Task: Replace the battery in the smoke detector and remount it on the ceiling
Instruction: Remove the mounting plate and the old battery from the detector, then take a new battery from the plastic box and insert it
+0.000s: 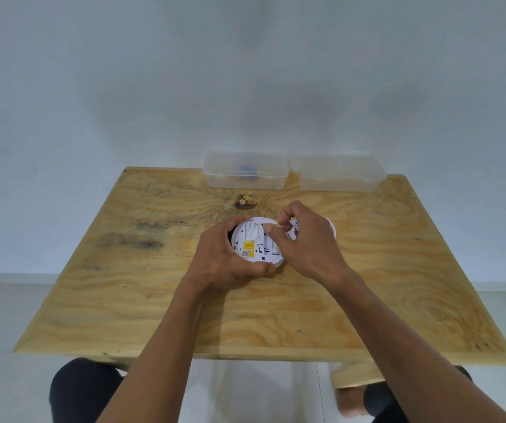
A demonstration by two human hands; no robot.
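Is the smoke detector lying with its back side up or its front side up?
Back side up: the smoke detector, gripped by the left hand, shows printed labels and a yellow sticker facing the camera.

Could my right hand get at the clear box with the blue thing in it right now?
Probably yes: the wooden table between the right hand and that clear box looks bare, though the fingers are busy at the smoke detector.

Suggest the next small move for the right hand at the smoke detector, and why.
Probably keep the left hand steadying the round white smoke detector, back side up, while the right hand works its pinched fingertips at the open back. Whether they hold a battery cannot be told. The white mounting plate lies behind.
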